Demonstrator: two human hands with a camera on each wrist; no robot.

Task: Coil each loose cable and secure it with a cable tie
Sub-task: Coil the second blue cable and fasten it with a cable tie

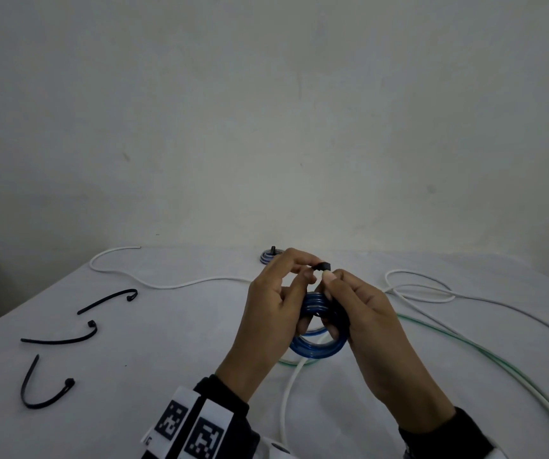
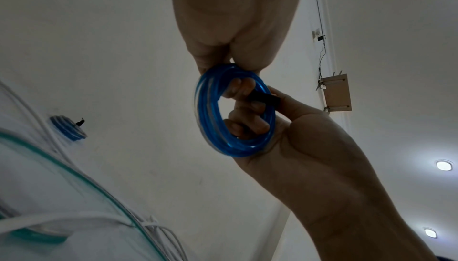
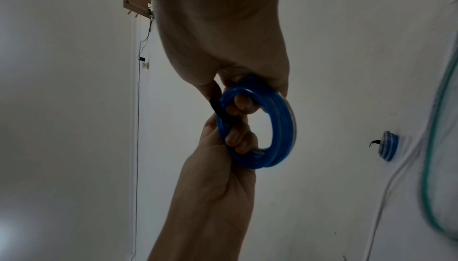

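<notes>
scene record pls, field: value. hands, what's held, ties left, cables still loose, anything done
left hand: holds blue cable coil, pinches black cable tie at top
right hand: grips same coil, fingers through the loop, thumb at the tie
coil state: wound, held above table; whether the tie is locked cannot be told
spare ties: three, black, lying apart on the left of the table
loose cables: white cable, green cable
finished: small blue coil at far edge, black tie tail sticking up
</notes>
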